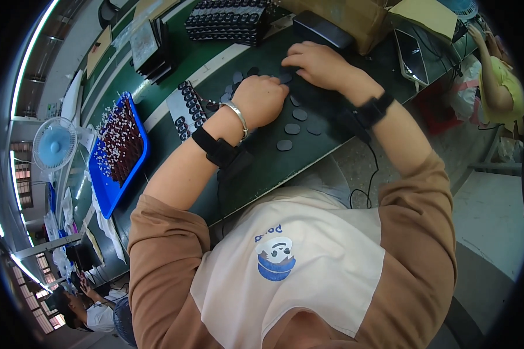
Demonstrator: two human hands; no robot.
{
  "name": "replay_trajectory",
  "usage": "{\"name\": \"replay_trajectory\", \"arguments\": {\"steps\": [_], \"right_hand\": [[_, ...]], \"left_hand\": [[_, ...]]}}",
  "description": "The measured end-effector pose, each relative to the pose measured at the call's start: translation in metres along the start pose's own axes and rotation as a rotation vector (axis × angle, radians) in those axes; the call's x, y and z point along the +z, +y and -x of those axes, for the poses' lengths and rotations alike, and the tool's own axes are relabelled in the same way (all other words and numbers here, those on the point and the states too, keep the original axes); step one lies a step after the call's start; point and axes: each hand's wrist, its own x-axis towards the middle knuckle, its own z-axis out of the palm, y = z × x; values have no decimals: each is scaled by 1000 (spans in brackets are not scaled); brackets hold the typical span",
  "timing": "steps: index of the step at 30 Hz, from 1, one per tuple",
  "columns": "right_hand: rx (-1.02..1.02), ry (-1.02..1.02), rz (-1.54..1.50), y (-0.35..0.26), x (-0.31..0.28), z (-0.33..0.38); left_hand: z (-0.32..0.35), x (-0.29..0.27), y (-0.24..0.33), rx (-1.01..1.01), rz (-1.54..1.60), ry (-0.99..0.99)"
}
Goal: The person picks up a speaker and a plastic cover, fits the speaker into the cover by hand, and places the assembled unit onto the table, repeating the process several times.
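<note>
Several flat, dark grey oval pieces (300,114) lie on the green table, mostly between and below my hands. My left hand (261,100), with a silver bangle at the wrist, is closed low over the table beside them. Its fingertips are mostly hidden, and so is whatever they hold. My right hand (317,63) hovers to the right, its bent fingers apart and pointing left, near one oval piece (285,77). No object shows between those fingers. Left of my left wrist lies a pale card (183,110) bearing rows of small black parts.
A blue tray (101,185) of dark red, white-tipped wires stands at left. Farther back are stacked black parts (226,22), a black case (322,30), a cardboard box (343,14) and a phone (410,57). Other people sit at far right and lower left.
</note>
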Motion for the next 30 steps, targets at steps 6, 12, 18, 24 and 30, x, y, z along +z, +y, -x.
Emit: {"name": "replay_trajectory", "arguments": {"steps": [6, 12, 18, 24, 30], "right_hand": [[-274, -389, 128, 10, 7, -32], [-353, -458, 198, 15, 7, -34], [-320, -391, 181, 12, 4, -32], [-327, -485, 236, 6, 0, -41], [-336, -583, 368, 1, 3, -45]], "left_hand": [[2, 2, 0, 27, 156, 4], [-2, -3, -12, -31, 308, -167], [-2, 1, -21, 42, 375, -112], [-4, 3, -14, 34, 334, -67], [-9, -7, -5, -20, 214, -163]]}}
